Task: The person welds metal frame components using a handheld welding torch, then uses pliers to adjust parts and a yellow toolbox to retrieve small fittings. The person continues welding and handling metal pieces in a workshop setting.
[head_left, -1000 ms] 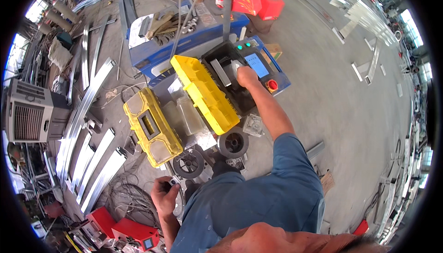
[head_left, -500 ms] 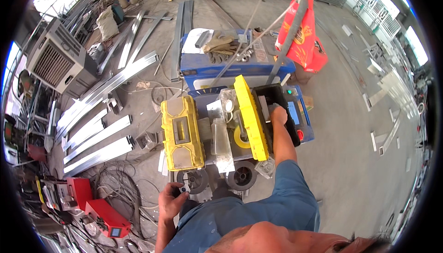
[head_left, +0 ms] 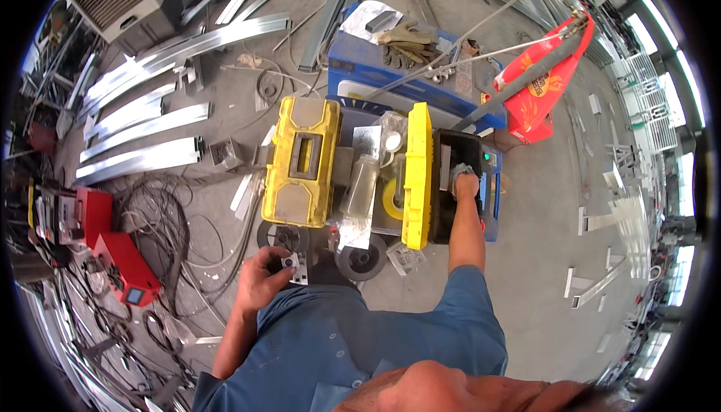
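Note:
My left hand (head_left: 264, 280) is closed on a small light metal piece with a dark round spot (head_left: 295, 268), held low in front of my body. With my right arm stretched forward, my right hand (head_left: 467, 184) reaches into the open black toolbox (head_left: 444, 226). Its fingers close on a crumpled greyish thing (head_left: 457, 172), perhaps a plastic bag. The toolbox's yellow lid (head_left: 417, 179) stands raised along its left side. Inside the box, a grey bar-shaped piece (head_left: 445, 162) lies left of my hand. The bottom of the box is mostly hidden.
A closed yellow toolbox (head_left: 302, 160) stands left of a clear plastic bottle (head_left: 362, 188) and a yellow tape roll (head_left: 392, 198). Gloves (head_left: 409, 42) lie on the blue machine (head_left: 360, 59) behind. A red bag (head_left: 529, 85) hangs beyond; cables (head_left: 158, 217) cover the left floor.
The view has shifted. My right hand now shows a crumpled greyish thing in its fingers, higher in the toolbox. My left hand still holds the small metal piece, which shows more fully.

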Tool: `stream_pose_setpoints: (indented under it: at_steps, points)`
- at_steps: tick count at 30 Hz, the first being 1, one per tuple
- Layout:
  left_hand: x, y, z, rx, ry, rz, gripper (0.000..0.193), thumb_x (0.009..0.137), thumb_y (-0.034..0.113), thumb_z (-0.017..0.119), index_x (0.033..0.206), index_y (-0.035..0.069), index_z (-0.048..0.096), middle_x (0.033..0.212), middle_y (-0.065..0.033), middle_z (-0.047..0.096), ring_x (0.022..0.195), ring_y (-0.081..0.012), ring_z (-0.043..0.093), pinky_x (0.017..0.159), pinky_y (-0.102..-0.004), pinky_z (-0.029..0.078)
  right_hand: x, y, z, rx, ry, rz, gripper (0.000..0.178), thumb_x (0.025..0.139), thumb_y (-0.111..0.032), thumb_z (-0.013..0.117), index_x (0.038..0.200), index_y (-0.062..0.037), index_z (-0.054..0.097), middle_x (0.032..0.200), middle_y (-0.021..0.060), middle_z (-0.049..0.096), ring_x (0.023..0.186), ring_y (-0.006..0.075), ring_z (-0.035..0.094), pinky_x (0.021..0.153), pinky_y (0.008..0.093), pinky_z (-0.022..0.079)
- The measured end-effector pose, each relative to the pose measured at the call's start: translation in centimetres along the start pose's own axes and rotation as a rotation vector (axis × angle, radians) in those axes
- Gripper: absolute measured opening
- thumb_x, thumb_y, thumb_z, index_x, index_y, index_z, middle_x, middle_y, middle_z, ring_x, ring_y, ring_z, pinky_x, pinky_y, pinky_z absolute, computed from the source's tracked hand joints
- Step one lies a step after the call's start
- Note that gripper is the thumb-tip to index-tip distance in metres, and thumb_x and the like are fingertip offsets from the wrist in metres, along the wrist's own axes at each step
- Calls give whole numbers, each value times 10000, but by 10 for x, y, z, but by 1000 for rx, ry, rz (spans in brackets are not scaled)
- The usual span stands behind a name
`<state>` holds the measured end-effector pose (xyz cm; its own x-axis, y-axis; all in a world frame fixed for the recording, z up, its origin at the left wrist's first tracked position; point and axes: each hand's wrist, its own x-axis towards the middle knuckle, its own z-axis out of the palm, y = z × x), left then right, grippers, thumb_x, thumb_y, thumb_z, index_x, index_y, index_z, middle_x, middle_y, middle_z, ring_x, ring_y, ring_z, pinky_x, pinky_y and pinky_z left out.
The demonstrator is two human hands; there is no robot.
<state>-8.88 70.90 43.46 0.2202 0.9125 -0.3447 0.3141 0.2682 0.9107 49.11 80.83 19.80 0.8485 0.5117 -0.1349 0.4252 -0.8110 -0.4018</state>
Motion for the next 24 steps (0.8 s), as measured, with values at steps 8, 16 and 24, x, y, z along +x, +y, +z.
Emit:
stream_pose_setpoints:
  at_steps: [8,16,24]
  points:
    - [-6,2,-1,-40,-28,21,249,818,-8,749,1038,14,635,764,3,633,671,-50,548,594,-238,456,1,4,-2,-187,-120,-106,371,874,-260,556,1029,22,740,1088,274,699,1035,439,677,876,486,539]
    - [-7,2,0,-60,-21,55,247,812,-24,739,1030,18,631,789,-16,665,692,-66,586,617,-246,484,-18,-24,-68,-342,-1,-352,304,834,-252,605,919,7,742,964,271,707,948,443,687,846,511,545]
    - [-10,2,-3,-55,-28,58,246,810,-25,739,1026,19,629,772,-17,664,691,-66,588,622,-248,485,-47,-28,-126,-83,-138,-389,297,779,-269,630,847,13,694,824,273,686,799,405,696,753,479,538]
